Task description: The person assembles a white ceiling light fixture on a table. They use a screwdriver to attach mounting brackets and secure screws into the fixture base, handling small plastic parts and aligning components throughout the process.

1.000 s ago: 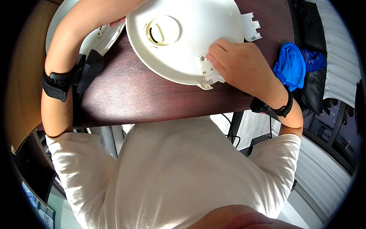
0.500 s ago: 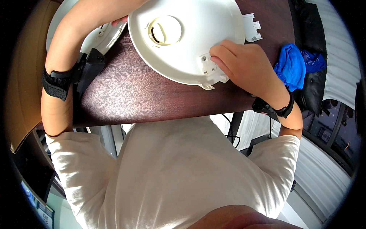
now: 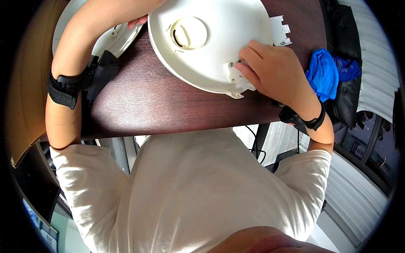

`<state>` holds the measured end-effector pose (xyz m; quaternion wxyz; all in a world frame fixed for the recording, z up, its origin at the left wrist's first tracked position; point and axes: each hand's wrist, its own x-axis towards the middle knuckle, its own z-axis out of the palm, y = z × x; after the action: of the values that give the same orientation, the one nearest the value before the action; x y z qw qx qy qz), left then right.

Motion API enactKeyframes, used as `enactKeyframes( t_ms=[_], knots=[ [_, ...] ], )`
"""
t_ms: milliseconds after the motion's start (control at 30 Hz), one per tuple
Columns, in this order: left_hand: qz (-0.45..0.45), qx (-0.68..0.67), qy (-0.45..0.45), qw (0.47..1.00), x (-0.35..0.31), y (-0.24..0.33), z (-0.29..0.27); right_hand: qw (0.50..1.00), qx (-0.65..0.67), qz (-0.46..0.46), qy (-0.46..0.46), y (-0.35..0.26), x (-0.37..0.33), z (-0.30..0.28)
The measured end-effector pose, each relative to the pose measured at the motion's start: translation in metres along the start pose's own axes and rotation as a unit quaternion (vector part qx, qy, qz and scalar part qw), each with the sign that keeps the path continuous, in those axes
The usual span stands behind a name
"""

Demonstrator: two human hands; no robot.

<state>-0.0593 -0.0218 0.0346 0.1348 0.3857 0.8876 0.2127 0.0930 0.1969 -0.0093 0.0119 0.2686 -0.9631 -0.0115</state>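
Note:
A large white round plastic cover lies on the dark table, cut off by the upper edge. It has a raised ring with a slot inside. My right hand is closed at the cover's lower right, with curled fingers and thumb at a small white screwed block beside the rim. Part of that block is hidden under the hand. My left arm reaches up over a second white round part. Only a few fingers of my left hand show, between the two round parts; the rest is out of view.
A white notched plastic piece lies just right of the cover. Blue cloth rests on a black padded surface at the right. A brown cardboard panel stands at the left. The table's front edge runs before my body.
The round cover has shifted slightly to the right, and my right hand has moved a little with it. The fingertips of my left hand have also moved slightly right.

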Motion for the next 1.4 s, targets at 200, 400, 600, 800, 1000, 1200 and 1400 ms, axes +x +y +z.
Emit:
enactKeyframes(
  t_ms=[200,400,600,800,1000,1200,1400],
  knots=[
    [-0.023,-0.025,-0.006,0.999,-0.007,0.005,-0.006,0.998,-0.011,-0.048,-0.034,0.002,0.004,0.0],
    [-0.029,-0.034,-0.031,0.999,-0.005,0.008,-0.008,0.999,0.008,-0.043,-0.029,-0.003,0.005,0.007],
    [-0.068,-0.099,-0.072,0.99,-0.001,0.01,-0.015,0.994,0.059,0.093,-0.008,-0.025,0.003,0.013],
    [-0.004,-0.023,0.009,1.0,-0.012,0.012,-0.004,0.972,0.169,0.162,-0.025,-0.02,0.001,0.007],
    [-0.038,-0.107,-0.073,0.991,-0.006,0.007,-0.02,0.952,0.116,0.273,0.081,0.066,-0.044,-0.011],
    [-0.057,-0.101,-0.087,0.989,0.001,-0.001,-0.014,0.958,0.098,0.267,0.031,0.096,-0.067,0.009],
    [-0.049,-0.079,-0.072,0.993,-0.001,0.004,-0.011,0.965,0.08,0.25,0.009,0.097,-0.062,0.011]
  ],
)
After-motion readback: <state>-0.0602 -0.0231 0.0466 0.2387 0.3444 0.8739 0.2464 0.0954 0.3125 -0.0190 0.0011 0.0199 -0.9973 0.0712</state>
